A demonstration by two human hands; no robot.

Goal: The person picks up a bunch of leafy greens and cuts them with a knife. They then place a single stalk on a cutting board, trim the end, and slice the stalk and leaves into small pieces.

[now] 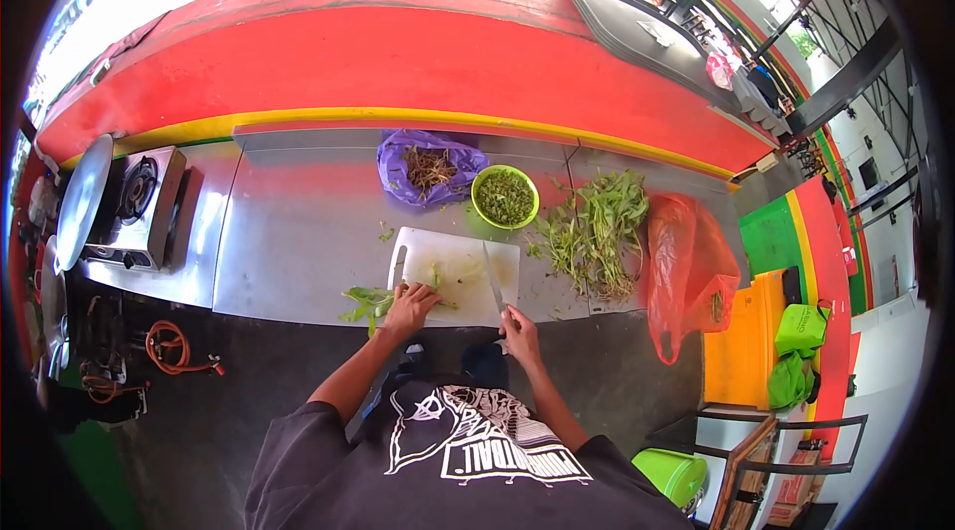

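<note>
My left hand [412, 307] is closed around a bunch of leafy greens [368, 305] at the lower left of the white cutting board [460, 257]. The leaves stick out to the left past the board, and the stems point right. In my right hand [519, 331] is the handle of a kitchen knife [493, 274]. Its blade lies over the right part of the board, pointing away from me and apart from the greens. Small green bits are scattered on the board. Behind it stands a lime-green bowl [505, 198] full of chopped greens.
A purple plastic bag [394, 178] holds roots and trimmings. Right of the bowl lies a pile of uncut greens [602, 232], beside an orange plastic bag [686, 262] hanging over the counter edge. A gas stove [139, 197] stands left. A red ledge [398, 63] runs behind.
</note>
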